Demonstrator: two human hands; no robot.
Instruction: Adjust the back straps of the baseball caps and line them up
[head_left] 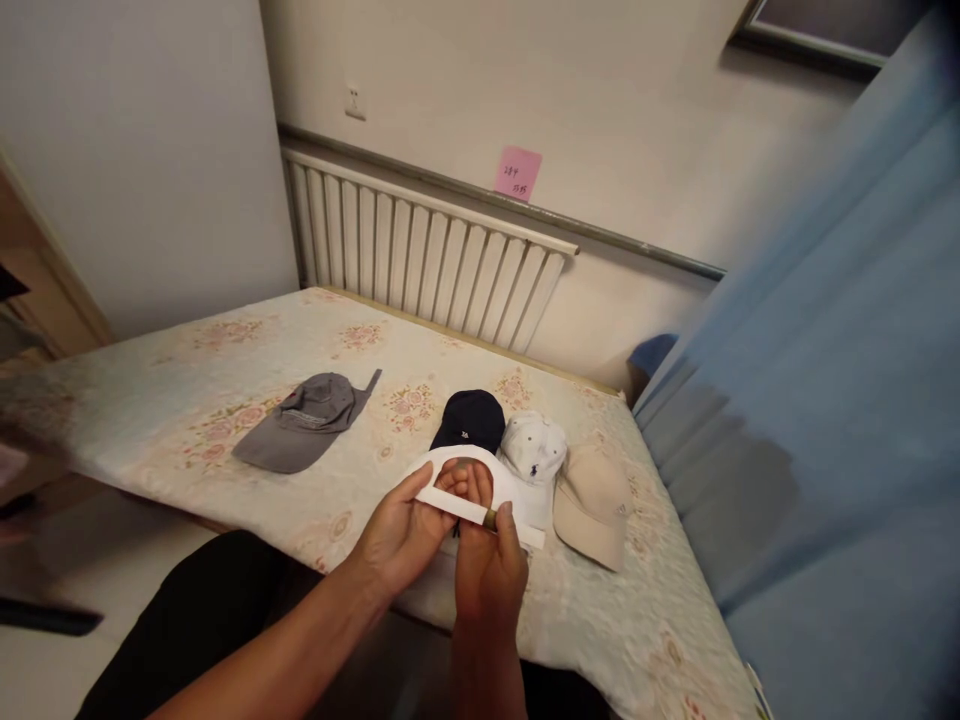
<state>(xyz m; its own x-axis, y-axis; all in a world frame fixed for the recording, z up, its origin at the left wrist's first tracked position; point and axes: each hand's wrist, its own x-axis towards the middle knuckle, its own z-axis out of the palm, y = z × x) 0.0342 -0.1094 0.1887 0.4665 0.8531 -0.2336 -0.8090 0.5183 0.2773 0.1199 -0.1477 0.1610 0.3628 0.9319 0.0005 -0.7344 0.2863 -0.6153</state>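
Both my hands hold a white baseball cap (484, 455) above the near edge of the bed, its back opening facing me. My left hand (409, 525) is closed on the left end of the cap's strap, thumb on top. My right hand (491, 565) pinches the strap at its metal buckle, and the loose strap end sticks out to the right. Fingers show through the opening. Just behind lie a navy cap (471, 418), a white cap with a small dark logo (536, 455) and a beige cap (596, 505). The held cap partly covers the navy one.
A grey cap (304, 425) with its strap undone lies to the left on the floral bedspread (420, 375). A radiator (427, 250) and a wall with a pink note (517, 172) stand behind the bed. A blue curtain (817, 380) hangs along the right side.
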